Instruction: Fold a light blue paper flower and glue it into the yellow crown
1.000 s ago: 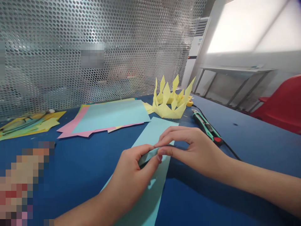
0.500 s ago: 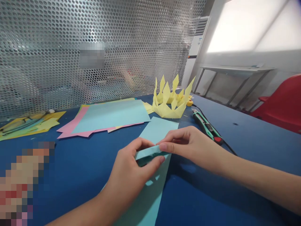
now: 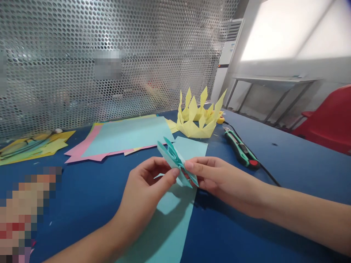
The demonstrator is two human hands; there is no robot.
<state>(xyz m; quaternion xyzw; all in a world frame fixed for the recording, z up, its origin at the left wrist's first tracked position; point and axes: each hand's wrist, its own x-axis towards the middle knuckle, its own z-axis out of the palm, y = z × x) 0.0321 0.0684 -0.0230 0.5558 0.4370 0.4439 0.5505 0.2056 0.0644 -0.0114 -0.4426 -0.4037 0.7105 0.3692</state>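
My left hand and my right hand both pinch a small folded light-blue paper piece, held up on edge just above the blue table. The left thumb and fingers grip its lower left side. From the right, my right thumb and forefinger hold its lower corner. Under both hands a long light-blue paper strip lies flat on the table.
A stack of light-blue, pink and yellow sheets lies behind the hands. A yellow folded paper crown stands at the back, a green utility knife to its right. More yellow paper lies far left. A perforated metal screen closes the back.
The folded blue piece has been lifted off the strip and turned up on edge. Both hands rose slightly with it, still pinching it.
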